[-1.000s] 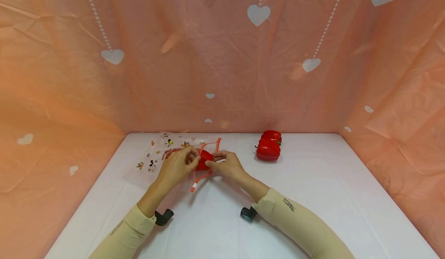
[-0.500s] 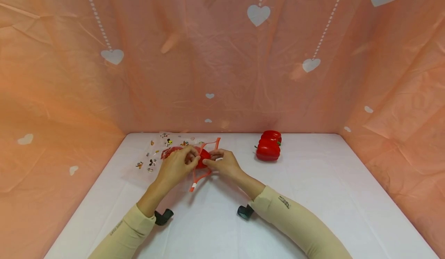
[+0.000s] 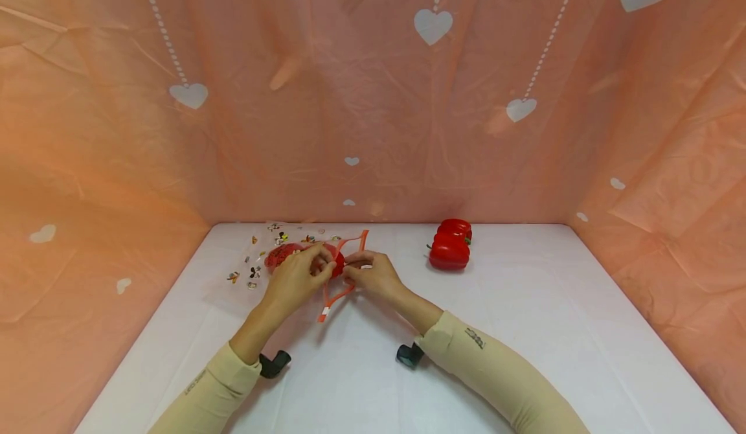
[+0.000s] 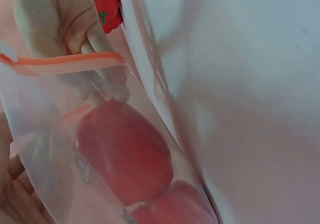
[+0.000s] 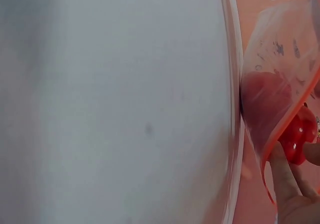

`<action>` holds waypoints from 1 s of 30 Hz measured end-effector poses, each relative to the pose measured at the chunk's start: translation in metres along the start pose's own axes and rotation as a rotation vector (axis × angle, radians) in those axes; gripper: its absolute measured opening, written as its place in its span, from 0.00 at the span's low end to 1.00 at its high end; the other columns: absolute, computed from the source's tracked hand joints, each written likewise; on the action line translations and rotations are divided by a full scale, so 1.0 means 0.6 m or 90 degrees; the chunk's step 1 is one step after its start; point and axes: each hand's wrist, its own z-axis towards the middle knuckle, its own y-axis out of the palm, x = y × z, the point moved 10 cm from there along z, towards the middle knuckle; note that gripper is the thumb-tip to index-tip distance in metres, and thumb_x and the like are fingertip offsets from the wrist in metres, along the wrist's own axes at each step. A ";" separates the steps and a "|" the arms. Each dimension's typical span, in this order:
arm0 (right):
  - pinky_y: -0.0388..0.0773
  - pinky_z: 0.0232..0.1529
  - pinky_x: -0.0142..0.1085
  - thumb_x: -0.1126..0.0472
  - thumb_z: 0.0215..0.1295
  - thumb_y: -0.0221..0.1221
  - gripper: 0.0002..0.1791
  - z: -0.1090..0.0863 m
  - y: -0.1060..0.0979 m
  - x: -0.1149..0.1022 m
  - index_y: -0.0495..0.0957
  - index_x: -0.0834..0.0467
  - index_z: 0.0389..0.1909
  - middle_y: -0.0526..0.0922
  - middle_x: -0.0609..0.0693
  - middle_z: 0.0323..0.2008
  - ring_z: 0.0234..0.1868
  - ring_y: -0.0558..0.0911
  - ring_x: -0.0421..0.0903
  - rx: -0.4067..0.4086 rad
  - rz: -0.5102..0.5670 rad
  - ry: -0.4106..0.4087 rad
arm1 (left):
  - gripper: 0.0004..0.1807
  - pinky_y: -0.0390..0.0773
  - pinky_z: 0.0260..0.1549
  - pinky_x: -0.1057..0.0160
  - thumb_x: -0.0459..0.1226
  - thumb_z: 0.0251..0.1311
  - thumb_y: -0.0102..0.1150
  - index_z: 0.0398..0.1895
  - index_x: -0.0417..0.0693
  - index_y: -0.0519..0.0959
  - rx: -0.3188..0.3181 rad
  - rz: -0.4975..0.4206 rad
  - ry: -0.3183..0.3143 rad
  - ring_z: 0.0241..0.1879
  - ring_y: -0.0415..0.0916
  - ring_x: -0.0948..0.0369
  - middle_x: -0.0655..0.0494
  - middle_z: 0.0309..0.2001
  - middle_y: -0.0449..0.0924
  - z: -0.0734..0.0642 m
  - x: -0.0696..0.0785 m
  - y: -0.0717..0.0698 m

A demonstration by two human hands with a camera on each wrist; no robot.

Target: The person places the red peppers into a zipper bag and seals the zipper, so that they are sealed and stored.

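A clear zip bag with cartoon prints and an orange zip strip lies at the table's left, its mouth spread toward the right. Near the upper part of the mouth, my left hand pinches the bag's edge. My right hand reaches into the mouth, its fairly straight fingers touching the end of a red bell pepper. This pepper is inside the bag, just past the opening. Deeper in sits another red pepper, seen through the plastic. My left hand partly covers both peppers in the head view.
Two more red bell peppers stand one behind the other at the back, right of the bag. A black wrist camera hangs beneath each forearm. An orange curtain with hearts encloses the white table.
My right hand has moved slightly left, pushing the pepper deeper into the bag. The pepper inside has slid left too. My left hand keeps its place on the bag's edge.
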 end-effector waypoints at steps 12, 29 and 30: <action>0.85 0.42 0.33 0.63 0.70 0.68 0.14 -0.007 -0.002 0.001 0.88 0.67 0.52 0.92 0.57 0.45 0.44 0.89 0.45 -0.039 -0.034 0.012 | 0.04 0.76 0.30 0.61 0.37 0.69 0.69 0.41 0.50 0.83 -0.002 -0.005 -0.004 0.30 0.78 0.63 0.60 0.30 0.84 0.000 -0.002 -0.002; 0.86 0.52 0.40 0.65 0.72 0.68 0.14 -0.029 -0.073 -0.018 0.87 0.66 0.55 0.91 0.57 0.49 0.49 0.91 0.53 -0.014 -0.131 -0.066 | 0.06 0.78 0.29 0.62 0.39 0.69 0.71 0.44 0.50 0.84 -0.018 0.000 -0.028 0.31 0.78 0.61 0.59 0.33 0.85 -0.002 -0.007 0.002; 0.86 0.54 0.41 0.65 0.72 0.68 0.14 -0.031 -0.079 -0.019 0.86 0.66 0.55 0.91 0.57 0.49 0.50 0.91 0.54 -0.012 -0.134 -0.071 | 0.06 0.78 0.29 0.62 0.39 0.69 0.71 0.44 0.50 0.84 -0.019 -0.001 -0.028 0.31 0.78 0.61 0.59 0.33 0.85 -0.002 -0.007 0.003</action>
